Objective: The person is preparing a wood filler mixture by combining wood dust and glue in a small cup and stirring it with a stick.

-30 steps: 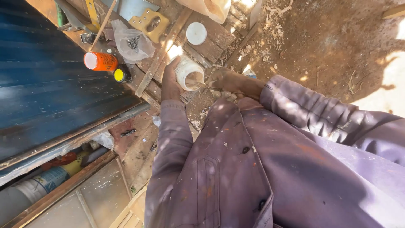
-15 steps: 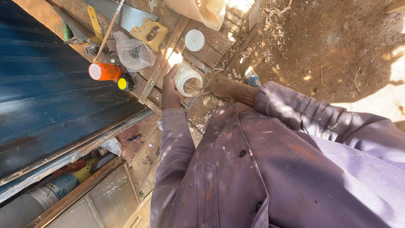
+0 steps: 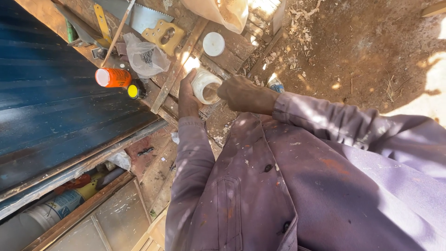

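My left hand (image 3: 187, 95) is wrapped around a small white open jar (image 3: 203, 85), holding it above a wooden workbench (image 3: 232, 51). My right hand (image 3: 241, 94) is closed at the jar's mouth, fingers bunched as if pinching something inside; what it holds is hidden. A round white lid (image 3: 213, 43) lies on the bench planks just beyond the jar. Both arms wear dusty purple sleeves.
An orange bottle with a white cap (image 3: 113, 77) and a small yellow-capped item (image 3: 134, 91) lie left of the jar. A clear bag of nails (image 3: 146, 58), a handsaw (image 3: 153, 25) and a wooden strip (image 3: 179, 65) sit on the bench. Blue corrugated sheet (image 3: 55, 107) at left; dirt ground (image 3: 367, 51) at right.
The view has shifted slightly. My right hand has come forward from beside the jar to its mouth. My left hand keeps its grip on the jar.
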